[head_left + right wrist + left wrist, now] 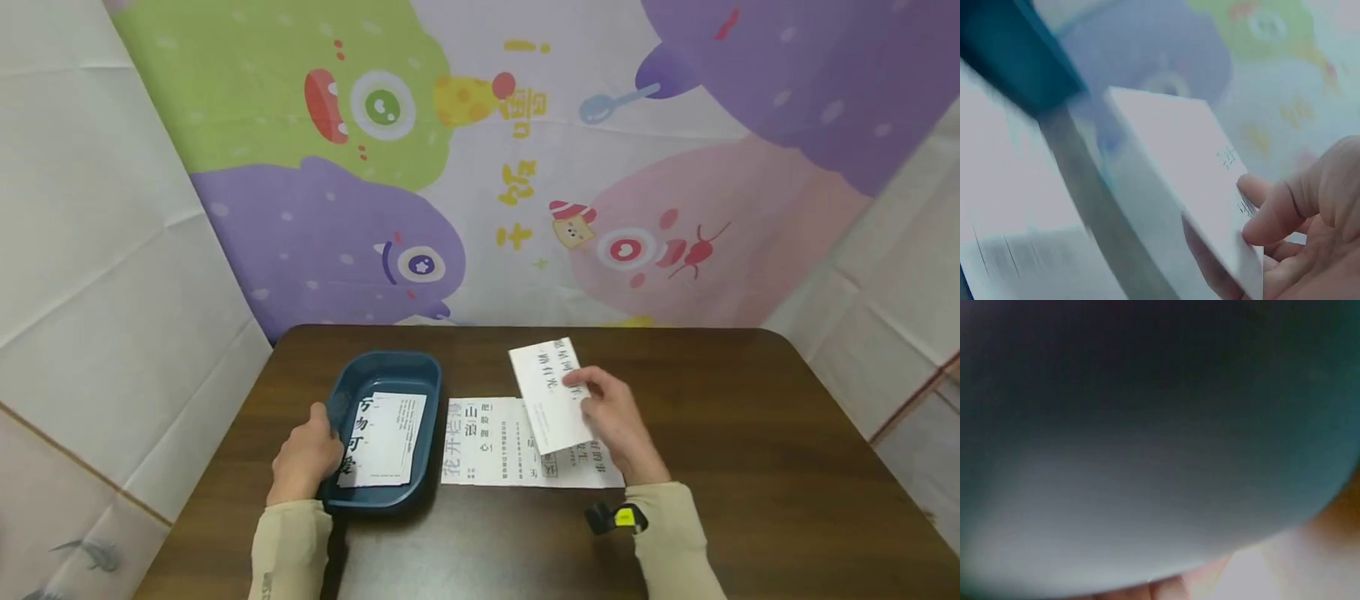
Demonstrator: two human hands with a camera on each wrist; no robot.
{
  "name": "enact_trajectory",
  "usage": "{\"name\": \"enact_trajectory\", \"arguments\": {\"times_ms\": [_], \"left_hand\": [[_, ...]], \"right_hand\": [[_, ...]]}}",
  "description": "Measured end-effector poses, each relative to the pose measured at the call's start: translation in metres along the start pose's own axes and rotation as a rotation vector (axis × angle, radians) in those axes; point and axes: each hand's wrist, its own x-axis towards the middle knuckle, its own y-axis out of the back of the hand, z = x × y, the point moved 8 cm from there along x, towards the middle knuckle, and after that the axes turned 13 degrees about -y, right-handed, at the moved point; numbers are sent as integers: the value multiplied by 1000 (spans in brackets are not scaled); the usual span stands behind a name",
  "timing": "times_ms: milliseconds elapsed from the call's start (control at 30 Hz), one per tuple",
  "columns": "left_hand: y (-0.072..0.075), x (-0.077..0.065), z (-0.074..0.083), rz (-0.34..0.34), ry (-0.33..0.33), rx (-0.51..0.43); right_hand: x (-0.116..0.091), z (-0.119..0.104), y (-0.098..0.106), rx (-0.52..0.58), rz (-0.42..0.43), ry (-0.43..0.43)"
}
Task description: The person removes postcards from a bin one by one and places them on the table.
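My right hand (617,417) pinches a white card (546,398) printed with dark Chinese characters, fingers and thumb at its right edge. This card is tilted and overlaps a row of similar printed cards (480,442) on the table. In the right wrist view the held card (1172,150) is seen from its side, the thumb pressed on its printed face. My left hand (306,454) grips the left wall of a dark blue tray (431,417). Inside the tray lie printed white cards (390,433). The tray's blurred surface (1160,456) fills most of the left wrist view.
The brown wooden table (750,450) extends to both sides, with rounded far corners. Behind it hangs a cloth backdrop (480,292) with cartoon monsters. Pale sheets (82,267) cover the left side. A black device with a yellow label (618,517) sits at my right wrist.
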Motion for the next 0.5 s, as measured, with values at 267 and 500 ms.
{"name": "enact_trajectory", "arguments": {"times_ms": [267, 500], "left_hand": [[2, -2, 0, 6, 1, 10], [3, -1, 1, 15, 11, 8]], "right_hand": [[8, 49, 88, -166, 72, -101], [12, 64, 101, -168, -1, -113]]}}
